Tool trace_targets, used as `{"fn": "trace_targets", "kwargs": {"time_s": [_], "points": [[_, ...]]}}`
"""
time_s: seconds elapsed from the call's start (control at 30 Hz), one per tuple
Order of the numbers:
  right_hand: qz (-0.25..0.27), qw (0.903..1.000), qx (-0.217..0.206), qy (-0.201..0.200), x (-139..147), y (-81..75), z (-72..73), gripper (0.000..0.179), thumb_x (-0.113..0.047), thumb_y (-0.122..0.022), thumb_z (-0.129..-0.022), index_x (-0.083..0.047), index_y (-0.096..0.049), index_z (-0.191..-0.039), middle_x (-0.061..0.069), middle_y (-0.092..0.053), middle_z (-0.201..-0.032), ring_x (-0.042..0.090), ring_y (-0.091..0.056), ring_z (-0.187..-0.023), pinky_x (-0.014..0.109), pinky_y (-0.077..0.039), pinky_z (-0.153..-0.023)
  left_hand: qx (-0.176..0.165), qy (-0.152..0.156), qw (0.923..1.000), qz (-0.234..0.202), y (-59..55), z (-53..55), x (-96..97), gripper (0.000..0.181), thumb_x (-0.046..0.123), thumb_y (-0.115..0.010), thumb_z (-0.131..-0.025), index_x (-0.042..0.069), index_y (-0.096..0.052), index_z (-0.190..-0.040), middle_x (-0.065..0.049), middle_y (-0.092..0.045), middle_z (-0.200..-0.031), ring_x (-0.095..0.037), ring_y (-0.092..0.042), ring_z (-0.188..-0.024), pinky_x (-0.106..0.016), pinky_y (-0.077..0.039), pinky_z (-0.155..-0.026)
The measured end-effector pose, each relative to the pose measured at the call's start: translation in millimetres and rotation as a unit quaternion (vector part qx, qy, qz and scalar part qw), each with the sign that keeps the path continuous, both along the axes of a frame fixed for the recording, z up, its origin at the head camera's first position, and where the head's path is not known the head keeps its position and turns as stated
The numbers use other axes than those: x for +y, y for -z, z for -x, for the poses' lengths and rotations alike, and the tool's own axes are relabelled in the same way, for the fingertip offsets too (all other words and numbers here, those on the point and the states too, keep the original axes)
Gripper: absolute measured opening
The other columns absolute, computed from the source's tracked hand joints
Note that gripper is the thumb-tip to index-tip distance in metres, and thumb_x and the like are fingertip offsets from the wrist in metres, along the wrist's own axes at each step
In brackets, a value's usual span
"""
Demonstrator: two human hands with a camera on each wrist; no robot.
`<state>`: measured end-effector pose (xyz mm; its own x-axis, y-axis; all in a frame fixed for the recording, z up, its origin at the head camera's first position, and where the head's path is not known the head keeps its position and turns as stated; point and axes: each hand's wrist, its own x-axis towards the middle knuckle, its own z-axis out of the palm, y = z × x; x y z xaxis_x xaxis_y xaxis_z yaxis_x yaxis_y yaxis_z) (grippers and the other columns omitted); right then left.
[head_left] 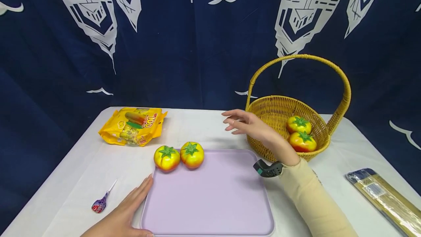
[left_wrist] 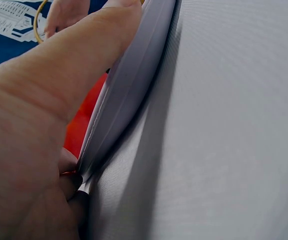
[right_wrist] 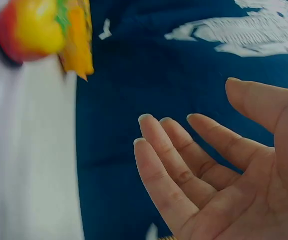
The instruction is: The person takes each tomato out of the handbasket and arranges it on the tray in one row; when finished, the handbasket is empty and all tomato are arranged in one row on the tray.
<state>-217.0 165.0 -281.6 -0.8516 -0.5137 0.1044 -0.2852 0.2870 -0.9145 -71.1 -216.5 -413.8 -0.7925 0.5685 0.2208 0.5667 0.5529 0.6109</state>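
Observation:
My left hand (head_left: 125,211) rests at the left side of a pale purple tray (head_left: 213,196), with straight fingers along its edge and the thumb at the near corner. In the left wrist view the thumb (left_wrist: 99,37) touches the tray's rim (left_wrist: 129,90). Two yellow-red tomatoes with green leaf tops, a left one (head_left: 167,159) and a right one (head_left: 192,155), sit at the tray's far left corner. My right hand (head_left: 251,125) hovers with nothing in it, fingers loosely spread, just left of a wicker basket (head_left: 269,109). Inside the basket are two similar tomatoes (head_left: 302,142).
A yellow snack bag (head_left: 135,125) lies at the back left of the white table. Nearer, a wrapped lollipop (head_left: 100,204) lies left of my left hand. A flat gold-coloured package (head_left: 388,196) lies at the right edge. Behind the table hangs a dark blue cloth (head_left: 184,54).

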Motion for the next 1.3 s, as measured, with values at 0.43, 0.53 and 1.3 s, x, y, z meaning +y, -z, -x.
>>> {"fn": "trace_targets", "kwargs": {"time_s": [0.43, 0.53, 1.3], "points": [[-0.026, 0.994, 0.015, 0.105, 103.3, -10.3, -9.0, 0.048, -0.031, -0.047, -0.099, 0.0, -0.042, -0.135, 0.018, -0.051, -0.126, 0.021, -0.058, -0.104, 0.033, -0.048, -0.087, -0.137, -0.045, 0.9889, 0.037, -13.2, -0.5, 3.6, 0.118, 0.055, -0.077, -0.067, 0.007, -0.008, -0.151, -0.02, -0.007, -0.153, -0.046, -0.016, -0.132, -0.068, -0.02, -0.096], [-0.042, 0.9899, 0.02, 0.134, 127.9, -6.9, -13.5, 0.047, -0.031, -0.045, -0.099, -0.002, -0.041, -0.135, 0.01, -0.051, -0.124, 0.015, -0.058, -0.102, 0.031, -0.048, -0.086, -0.145, -0.05, 0.9874, 0.037, -13.3, -0.1, 4.2, 0.118, 0.055, -0.077, -0.066, 0.007, -0.009, -0.151, -0.02, -0.007, -0.153, -0.045, -0.016, -0.133, -0.068, -0.021, -0.096], [-0.161, 0.9709, 0.034, 0.174, 195.8, 17.3, -14.5, 0.047, -0.012, -0.052, -0.097, 0.012, -0.036, -0.134, 0.033, -0.049, -0.122, -0.007, -0.052, -0.091, 0.012, -0.044, -0.076, -0.129, -0.039, 0.9899, 0.044, -12.3, -0.3, 4.0, 0.118, 0.053, -0.077, -0.068, 0.007, -0.008, -0.15, -0.021, -0.008, -0.153, -0.046, -0.017, -0.132, -0.067, -0.024, -0.095]]}}
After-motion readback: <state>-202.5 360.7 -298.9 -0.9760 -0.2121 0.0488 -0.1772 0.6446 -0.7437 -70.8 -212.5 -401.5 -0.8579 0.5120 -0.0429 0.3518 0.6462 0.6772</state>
